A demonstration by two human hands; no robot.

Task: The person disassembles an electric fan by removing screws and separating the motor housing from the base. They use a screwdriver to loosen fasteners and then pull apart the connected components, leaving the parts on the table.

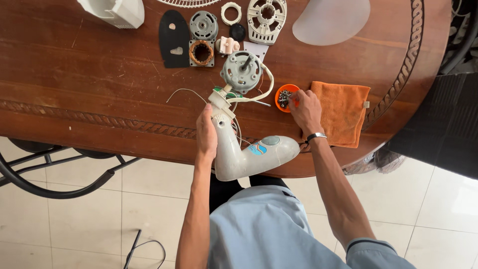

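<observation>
Left hand (206, 133) is wrapped around the neck of the pale grey fan stand (239, 154), which lies at the near edge of the wooden table (99, 89), base toward 4 o'clock. Right hand (304, 110) sits at 3 o'clock from it, fingertips dipped into a small orange bowl (286, 96) of metal bits; can't tell if it's pinching anything. An orange cloth (343, 112) lies just right of that hand. At 12 o'clock from the stand sits the round grey motor (241, 71), with wires running down to the neck. Further out: a black plate (174, 38), a copper-wound coil (201, 53) and a translucent fan blade (331, 20).
</observation>
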